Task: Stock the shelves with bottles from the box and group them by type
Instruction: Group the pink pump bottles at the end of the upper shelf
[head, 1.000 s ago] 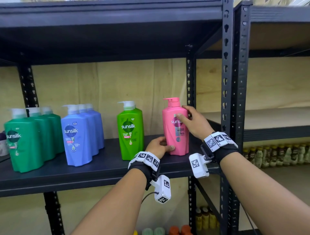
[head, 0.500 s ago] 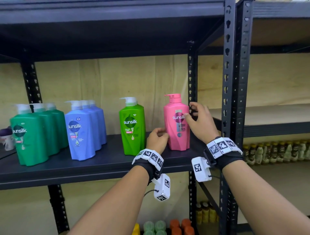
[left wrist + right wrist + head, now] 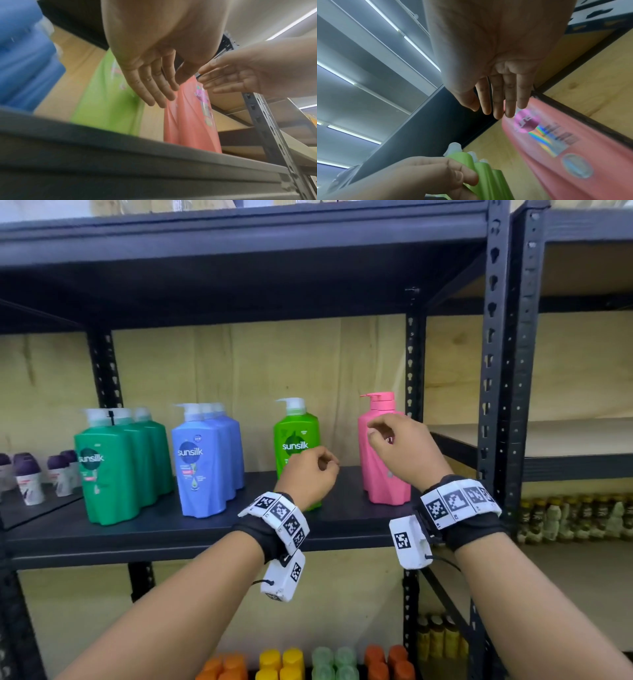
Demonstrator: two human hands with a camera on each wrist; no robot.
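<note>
A pink pump bottle stands upright at the right end of the black shelf, beside the corner post. To its left stand a light green bottle, a row of blue bottles and a row of dark green bottles. My right hand hovers in front of the pink bottle, fingers relaxed and off it. My left hand hangs loosely curled and empty in front of the light green bottle. In the left wrist view, my left fingers are nearly straight and hold nothing.
Small purple-capped bottles stand at the far left. Black uprights divide this bay from a wooden shelf on the right. Coloured caps fill the shelf below, and brown bottles line the lower right.
Both hands have let go of the pink bottle and drawn back from it. The bottle stays standing at the right end of the shelf.
</note>
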